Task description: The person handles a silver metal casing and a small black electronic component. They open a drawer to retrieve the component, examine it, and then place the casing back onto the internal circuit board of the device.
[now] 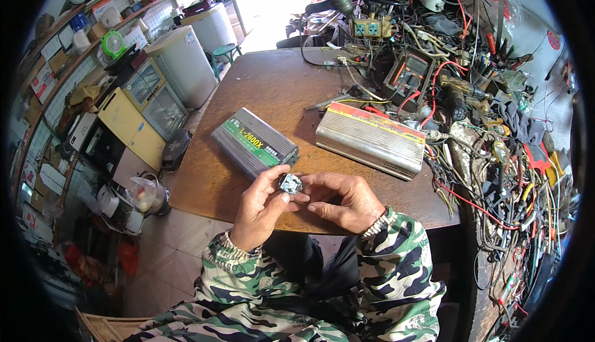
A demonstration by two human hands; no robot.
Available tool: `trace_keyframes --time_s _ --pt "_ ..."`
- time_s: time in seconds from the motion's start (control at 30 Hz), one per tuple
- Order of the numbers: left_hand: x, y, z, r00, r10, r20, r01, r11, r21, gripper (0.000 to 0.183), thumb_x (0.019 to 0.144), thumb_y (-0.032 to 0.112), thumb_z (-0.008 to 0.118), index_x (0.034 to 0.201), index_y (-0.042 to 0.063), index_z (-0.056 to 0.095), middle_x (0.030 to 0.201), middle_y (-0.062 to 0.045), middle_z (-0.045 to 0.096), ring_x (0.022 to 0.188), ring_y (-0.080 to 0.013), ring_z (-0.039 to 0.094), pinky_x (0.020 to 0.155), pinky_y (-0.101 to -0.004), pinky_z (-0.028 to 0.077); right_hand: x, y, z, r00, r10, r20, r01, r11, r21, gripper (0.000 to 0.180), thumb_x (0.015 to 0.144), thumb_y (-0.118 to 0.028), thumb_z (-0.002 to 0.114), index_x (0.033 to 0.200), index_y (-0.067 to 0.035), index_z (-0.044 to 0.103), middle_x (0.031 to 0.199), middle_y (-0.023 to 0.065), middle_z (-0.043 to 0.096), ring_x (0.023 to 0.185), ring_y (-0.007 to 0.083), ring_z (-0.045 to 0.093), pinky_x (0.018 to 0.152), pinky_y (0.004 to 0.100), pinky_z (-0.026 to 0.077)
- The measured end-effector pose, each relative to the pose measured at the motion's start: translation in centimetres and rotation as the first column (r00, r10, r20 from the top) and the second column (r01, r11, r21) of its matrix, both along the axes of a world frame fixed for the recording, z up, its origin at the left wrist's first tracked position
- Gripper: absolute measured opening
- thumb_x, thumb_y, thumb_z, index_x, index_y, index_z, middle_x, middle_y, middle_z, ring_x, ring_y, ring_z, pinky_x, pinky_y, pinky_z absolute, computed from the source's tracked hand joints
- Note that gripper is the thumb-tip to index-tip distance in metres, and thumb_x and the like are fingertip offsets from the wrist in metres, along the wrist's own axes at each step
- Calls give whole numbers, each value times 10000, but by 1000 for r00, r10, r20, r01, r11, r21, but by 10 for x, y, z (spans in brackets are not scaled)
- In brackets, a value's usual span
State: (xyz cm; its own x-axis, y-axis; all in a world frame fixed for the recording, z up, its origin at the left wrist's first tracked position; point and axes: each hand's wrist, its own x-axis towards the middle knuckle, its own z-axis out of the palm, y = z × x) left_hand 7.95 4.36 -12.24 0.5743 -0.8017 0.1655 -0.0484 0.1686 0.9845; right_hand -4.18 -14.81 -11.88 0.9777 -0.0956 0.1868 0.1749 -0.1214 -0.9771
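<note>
Between the thumb and fingers of my left hand [262, 207] is a small dark block-shaped electrical part [290, 184]. Its upward face looks silvery and uneven; exactly which part it is, I cannot tell. My right hand [346, 200] is close on the right, thumb and fingers apart, its fingertips by the part's edge; whether they touch it is unclear. Just beyond my left hand lies a grey finned power inverter [255, 142] with a green printed label. A silver finned power inverter [369, 139] with a red and yellow label rests farther right. Both lie on the brown wooden table [279, 79].
Tangled cables, tools and a cordless drill [458, 93] crowd the right side. A multimeter [411, 79] with red leads sits behind the silver inverter, near a socket box [372, 28]. Shelves [65, 70], a white cabinet-like appliance [183, 63] and a bucket [158, 195] stand left.
</note>
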Motion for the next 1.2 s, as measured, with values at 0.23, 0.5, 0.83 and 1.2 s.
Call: trace_keyframes --time_s 0.23,0.5,0.83,1.2 --pt "0 0 -1 998 36 54 -36 999 3 492 1047 82 598 1498 -19 428 1254 -117 640 1102 -199 695 916 -317 600 3 1 -7 988 -102 117 111 991 -75 344 917 -37 741 1256 -1 695 989 136 755 929 211 748 839 348 584" --pt "5 1 -8 992 -26 120 30 999 -30 405 1044 99 639 1388 -52 487 1157 -134 672 1059 -207 723 888 -306 612 -13 -40 12 742 -434 511 660 603 -447 317 851 -114 802 1139 -7 724 1065 174 718 983 369 711 860 427 576" --pt "10 4 -3 993 -63 99 59 997 41 430 1032 99 664 1382 -78 489 1157 -159 695 1054 -203 731 891 -322 608 -19 -119 71 867 -497 -5 249 444 -861 779 739 -411 893 1345 2 631 1224 230 684 1100 410 684 942 466 558" --pt "10 6 -1 997 -81 12 80 996 47 422 993 -23 670 1381 -72 512 1204 -145 688 1134 -179 687 959 -316 571 -6 -131 74 874 -483 58 333 507 -795 706 690 -268 926 1287 18 679 1097 195 662 1019 365 671 916 421 550"
